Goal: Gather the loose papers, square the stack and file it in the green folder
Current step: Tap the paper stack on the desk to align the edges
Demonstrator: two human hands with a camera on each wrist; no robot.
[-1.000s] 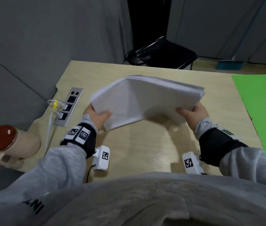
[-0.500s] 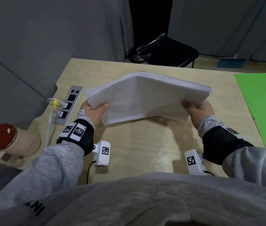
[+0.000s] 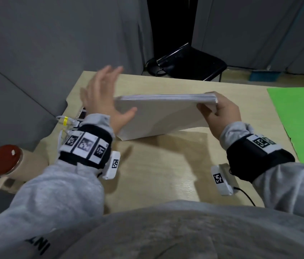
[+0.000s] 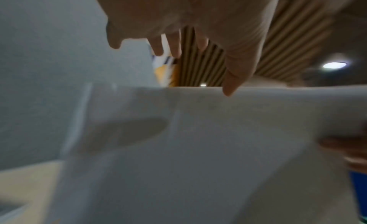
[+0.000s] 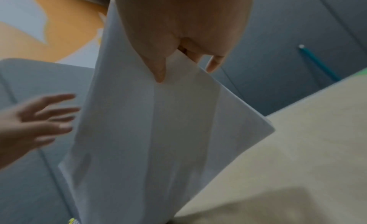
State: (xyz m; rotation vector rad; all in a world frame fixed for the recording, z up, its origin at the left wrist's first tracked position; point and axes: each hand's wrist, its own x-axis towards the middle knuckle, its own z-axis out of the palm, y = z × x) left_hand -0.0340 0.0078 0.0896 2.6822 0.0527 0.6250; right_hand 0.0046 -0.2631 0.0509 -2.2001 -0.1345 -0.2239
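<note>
A thick stack of white papers (image 3: 162, 116) stands tilted on its lower long edge on the wooden desk (image 3: 156, 165). My right hand (image 3: 219, 114) grips its upper right corner, thumb on the near face (image 5: 158, 70). My left hand (image 3: 104, 94) is open with fingers spread, raised beside the stack's left edge; only its thumb lies against the near face. The left wrist view shows spread fingers (image 4: 232, 79) above the papers (image 4: 198, 149). The green folder (image 3: 300, 120) lies flat at the desk's right side.
A power strip with a white cable (image 3: 67, 120) sits at the desk's left edge, by the left wrist. A beige object with a red round top (image 3: 3, 159) juts out at the left. A black chair (image 3: 190, 62) stands behind the desk. Grey partitions close the left side.
The left hand has let go of the stack's left edge and risen with fingers spread. The stack has swung from a sagging, near-flat hold to standing on its edge, held by the right hand.
</note>
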